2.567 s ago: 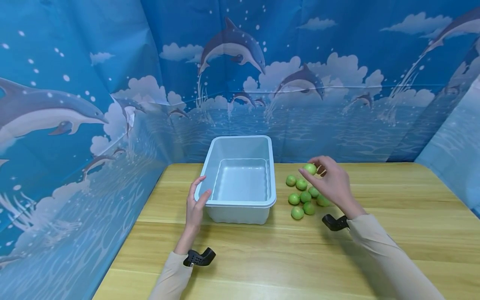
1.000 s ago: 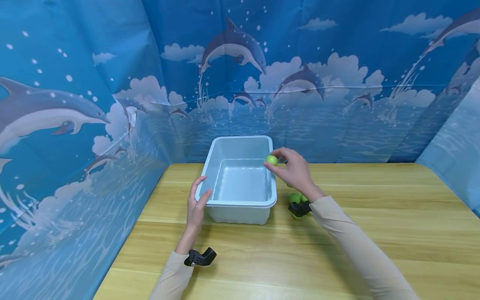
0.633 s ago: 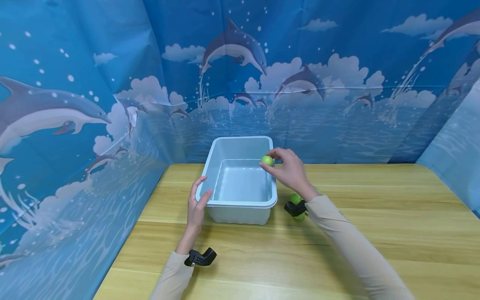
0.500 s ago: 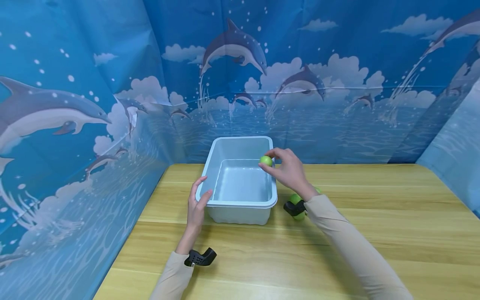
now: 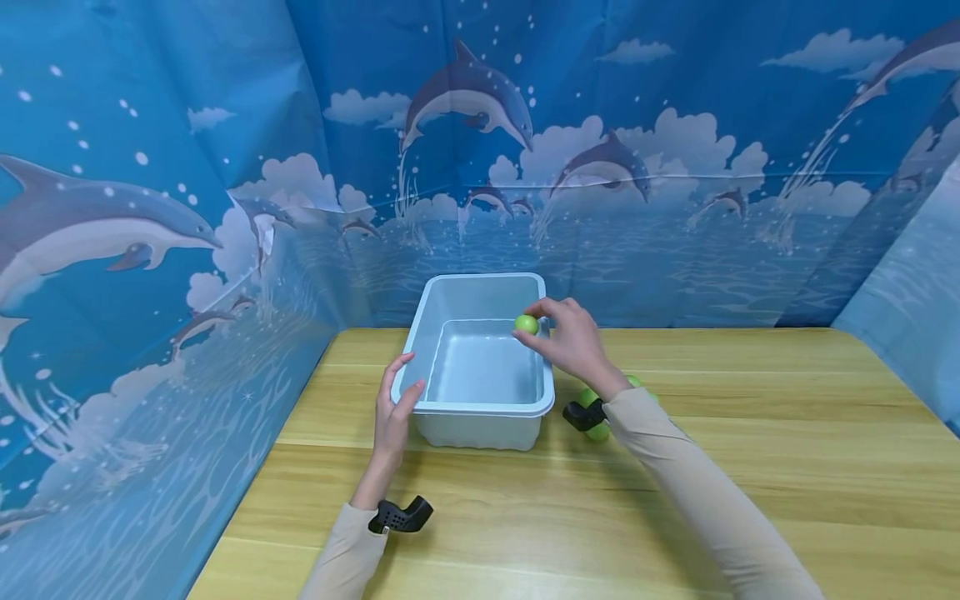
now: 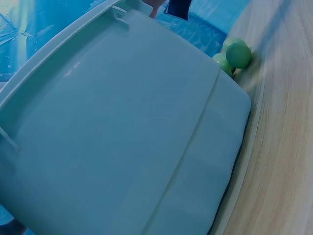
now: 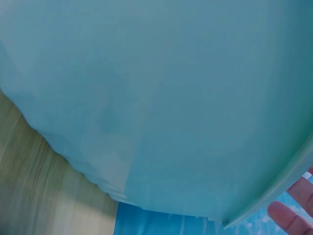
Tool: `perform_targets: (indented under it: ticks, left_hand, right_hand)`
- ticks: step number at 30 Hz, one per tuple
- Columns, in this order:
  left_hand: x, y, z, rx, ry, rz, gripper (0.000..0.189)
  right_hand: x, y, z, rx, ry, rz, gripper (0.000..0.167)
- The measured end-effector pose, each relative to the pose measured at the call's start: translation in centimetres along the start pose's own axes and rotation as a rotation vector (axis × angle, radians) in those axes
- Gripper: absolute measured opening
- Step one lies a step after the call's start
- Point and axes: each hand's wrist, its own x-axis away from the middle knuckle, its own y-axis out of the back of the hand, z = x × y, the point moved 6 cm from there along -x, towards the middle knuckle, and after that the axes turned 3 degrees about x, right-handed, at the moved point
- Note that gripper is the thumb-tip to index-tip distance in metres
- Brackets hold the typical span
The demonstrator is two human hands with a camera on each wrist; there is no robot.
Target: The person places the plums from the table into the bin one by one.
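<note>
A pale blue plastic bin (image 5: 477, 427) stands on the wooden table, its inside bare. At its near left corner my left hand (image 5: 392, 410) grips the rim, thumb on the near edge and fingers along the left side. Over the right rim, my right hand (image 5: 572, 340) pinches a small, round, lime-like green fruit (image 5: 527, 324) between thumb and fingers, above the bin's interior. Fingertips (image 7: 287, 218) show past the rim in the right wrist view, where the bin wall (image 7: 146, 98) fills most of the picture and the fruit is hidden.
Several more green fruits (image 5: 597, 432) lie right of the bin, partly covered by my right wrist and its black camera mount (image 5: 583, 415). Some also show beyond the bin in the left wrist view, as green balls (image 6: 238, 55). A blue dolphin-print curtain (image 5: 675, 275) hangs behind the table (image 5: 480, 533).
My right hand has carried the green fruit leftward from the pile, across the bin's right rim, and has shifted slightly further in. The left hand and bin have stayed in place.
</note>
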Motion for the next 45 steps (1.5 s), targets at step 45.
perform_targets:
  ticks: [45]
  left_hand:
    - [0.0,0.0,0.0,0.003,-0.015,-0.007,0.045]
  right_hand:
    - [4.2,3.0,-5.4,-0.086,-0.135,-0.145,0.029]
